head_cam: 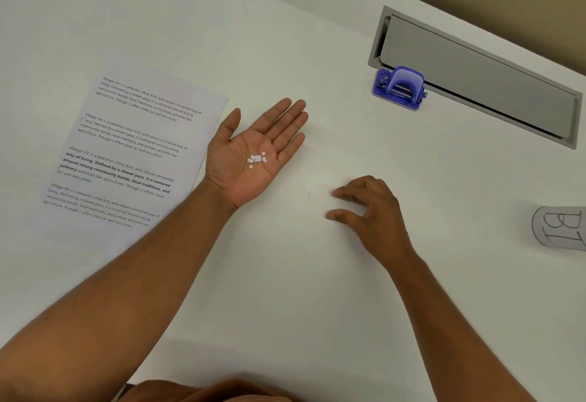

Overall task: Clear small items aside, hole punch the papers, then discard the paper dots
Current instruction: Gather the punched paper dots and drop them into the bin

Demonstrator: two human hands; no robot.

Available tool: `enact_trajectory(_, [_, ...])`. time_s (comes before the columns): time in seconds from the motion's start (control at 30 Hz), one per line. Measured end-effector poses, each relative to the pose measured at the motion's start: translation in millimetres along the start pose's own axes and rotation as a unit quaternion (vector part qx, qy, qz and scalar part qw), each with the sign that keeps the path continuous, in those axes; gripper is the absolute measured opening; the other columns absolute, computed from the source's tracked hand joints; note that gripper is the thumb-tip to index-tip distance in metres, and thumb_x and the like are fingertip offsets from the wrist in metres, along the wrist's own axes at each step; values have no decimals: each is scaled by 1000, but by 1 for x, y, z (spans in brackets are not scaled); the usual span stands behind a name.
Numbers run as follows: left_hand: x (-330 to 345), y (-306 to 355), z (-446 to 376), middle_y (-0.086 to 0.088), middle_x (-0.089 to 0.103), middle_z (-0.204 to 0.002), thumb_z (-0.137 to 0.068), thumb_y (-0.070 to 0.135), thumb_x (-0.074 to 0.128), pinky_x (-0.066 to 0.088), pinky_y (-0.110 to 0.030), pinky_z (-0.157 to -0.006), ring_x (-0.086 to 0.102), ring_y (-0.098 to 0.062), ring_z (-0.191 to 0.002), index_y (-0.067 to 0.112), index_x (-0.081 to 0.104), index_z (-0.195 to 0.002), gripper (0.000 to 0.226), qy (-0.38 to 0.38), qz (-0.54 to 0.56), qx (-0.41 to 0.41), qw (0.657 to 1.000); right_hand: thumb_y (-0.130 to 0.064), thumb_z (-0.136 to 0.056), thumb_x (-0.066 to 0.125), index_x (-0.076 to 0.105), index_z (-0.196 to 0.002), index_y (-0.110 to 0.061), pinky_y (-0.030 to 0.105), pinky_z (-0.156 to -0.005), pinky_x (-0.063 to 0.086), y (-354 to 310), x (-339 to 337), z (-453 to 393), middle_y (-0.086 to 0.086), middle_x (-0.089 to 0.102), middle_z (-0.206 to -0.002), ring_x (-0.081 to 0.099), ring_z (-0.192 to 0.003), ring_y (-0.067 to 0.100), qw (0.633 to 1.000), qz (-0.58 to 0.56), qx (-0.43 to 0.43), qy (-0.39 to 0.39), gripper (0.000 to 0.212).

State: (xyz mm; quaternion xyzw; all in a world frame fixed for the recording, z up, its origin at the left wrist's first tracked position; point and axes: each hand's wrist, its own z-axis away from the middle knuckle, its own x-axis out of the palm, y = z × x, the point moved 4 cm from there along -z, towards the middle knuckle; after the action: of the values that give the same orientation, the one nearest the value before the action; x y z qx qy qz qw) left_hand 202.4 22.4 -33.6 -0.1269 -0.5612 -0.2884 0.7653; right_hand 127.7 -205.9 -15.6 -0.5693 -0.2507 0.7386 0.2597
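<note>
My left hand (253,151) lies palm up on the white table, fingers spread flat, with a small heap of white paper dots (257,159) resting in the palm. My right hand (367,208) hovers palm down to the right of it, thumb and forefinger apart near a few faint dots (309,192) on the table. A stack of printed papers (126,151) lies at the left, partly under my left forearm. The blue hole punch (400,88) stands at the back right, away from both hands.
A grey cable-tray flap (482,78) is set into the table behind the punch. A grey label marked "B1" (561,227) sits at the right edge. The table's far edge runs diagonally at the top right.
</note>
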Motion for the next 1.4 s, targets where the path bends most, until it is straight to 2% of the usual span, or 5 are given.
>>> enact_trajectory(0.3, [-2,-6,2,-20,28,-174,-113,53,19,10,-47,-135,21,-33,-164,2,27,-166,74,1,4,-8,1000,-48,-81,82,78,-112,-45,35,-96,33,-20,23,-34,-18,57,-99,49,-102,5,996,46,-74,-26,32])
enact_trajectory(0.5, [-5,-10,2,-19,27,-174,-113,55,18,9,-46,-136,21,-33,-164,2,26,-166,75,2,5,-14,1000,-60,-84,64,78,-113,-43,34,-91,28,-23,22,-43,-11,60,-100,50,-100,13,986,65,-140,-68,37])
enact_trajectory(0.8, [-8,-23,0,-19,28,-174,-112,55,19,9,-46,-136,23,-32,-164,3,27,-166,75,2,2,-34,999,-35,-85,81,85,-96,-29,43,-86,36,-23,26,-35,-4,64,-97,55,-95,19,986,70,-152,-29,14])
enact_trajectory(1.13, [-7,-33,1,-18,30,-174,-112,55,20,10,-45,-136,25,-31,-163,4,28,-166,75,-3,3,-53,999,-18,-101,66,72,-92,-13,47,-77,45,-39,39,-11,3,66,-97,56,-93,31,975,175,-132,29,11])
enact_trajectory(1.4, [1,-50,2,-20,31,-173,-112,54,23,21,-46,-133,27,-32,-162,3,31,-165,75,-3,18,-81,997,-10,-99,63,68,-96,-17,40,-80,44,-93,41,9,-4,70,-100,56,-97,25,985,66,-126,102,9])
